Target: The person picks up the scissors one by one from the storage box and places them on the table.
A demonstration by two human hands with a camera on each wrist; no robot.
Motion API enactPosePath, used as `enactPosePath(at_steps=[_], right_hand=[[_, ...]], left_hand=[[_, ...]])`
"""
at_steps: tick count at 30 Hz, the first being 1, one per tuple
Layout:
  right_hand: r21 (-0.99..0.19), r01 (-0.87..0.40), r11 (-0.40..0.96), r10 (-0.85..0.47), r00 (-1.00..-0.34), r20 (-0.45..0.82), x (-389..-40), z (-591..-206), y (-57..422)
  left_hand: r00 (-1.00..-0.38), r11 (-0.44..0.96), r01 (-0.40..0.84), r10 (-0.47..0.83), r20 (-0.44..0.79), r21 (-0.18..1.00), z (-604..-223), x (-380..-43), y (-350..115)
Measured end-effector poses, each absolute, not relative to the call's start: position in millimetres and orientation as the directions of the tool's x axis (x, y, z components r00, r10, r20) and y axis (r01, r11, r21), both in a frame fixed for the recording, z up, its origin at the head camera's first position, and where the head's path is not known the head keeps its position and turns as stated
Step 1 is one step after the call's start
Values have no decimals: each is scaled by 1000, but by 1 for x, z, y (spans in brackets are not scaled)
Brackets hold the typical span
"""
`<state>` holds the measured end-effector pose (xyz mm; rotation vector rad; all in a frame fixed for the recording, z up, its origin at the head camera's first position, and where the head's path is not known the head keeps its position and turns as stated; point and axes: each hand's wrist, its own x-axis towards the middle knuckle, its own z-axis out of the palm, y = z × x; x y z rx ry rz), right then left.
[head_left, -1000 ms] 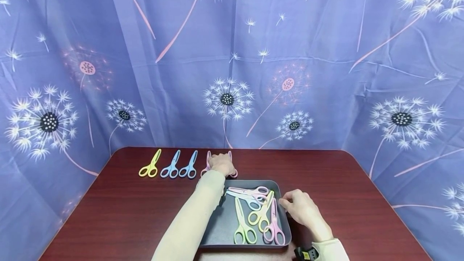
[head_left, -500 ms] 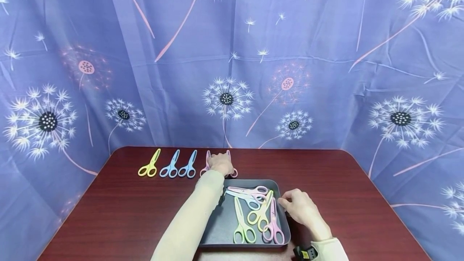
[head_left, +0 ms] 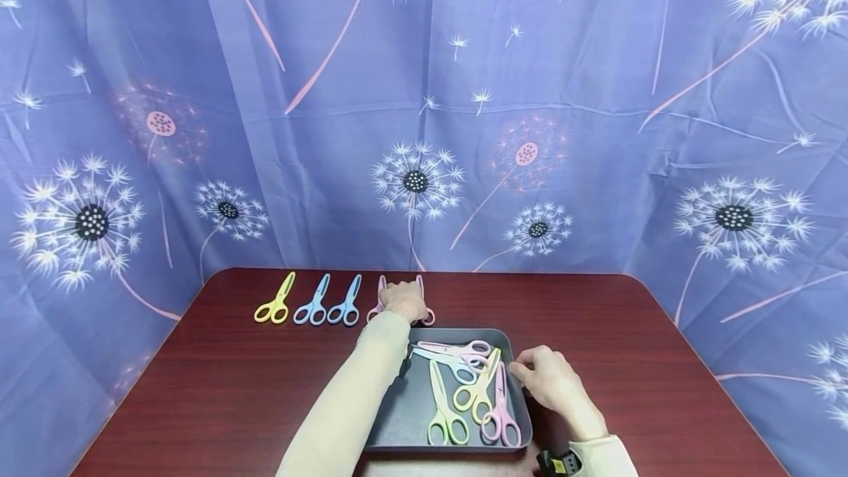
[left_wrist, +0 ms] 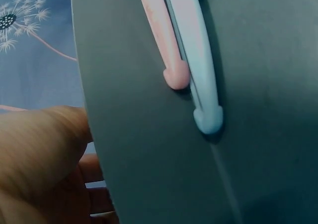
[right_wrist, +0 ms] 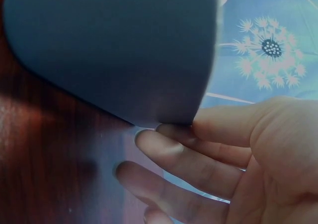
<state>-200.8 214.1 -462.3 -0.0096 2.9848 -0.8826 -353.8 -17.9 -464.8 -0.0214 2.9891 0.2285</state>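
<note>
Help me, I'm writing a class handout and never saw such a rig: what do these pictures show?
There's no machine here, only a person working bare-handed. The wide picture is taken from the head, the two close ones from each wrist. Yellow scissors, blue scissors and pink scissors lie along the back of the wooden table; the left hand covers part of the pink ones. Five other scissors lie in the gray tray, with the right hand at its right side. Whether either hand grips anything isn't clear.

A person's left arm (head_left: 344,403) stretches toward one o'clock, left hand (head_left: 405,302) knuckles-up; at its four o'clock, the right hand (head_left: 548,381) loosely bends its fingers (right_wrist: 198,168).
</note>
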Motion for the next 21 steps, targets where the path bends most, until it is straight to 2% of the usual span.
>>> enactPosePath(at_steps=[21], right_hand=[[-567,9,823,-19,-999,-43,-200,-461,214]], left_hand=[[-986,990,-18,5,-165,139,-454,-343,-21]])
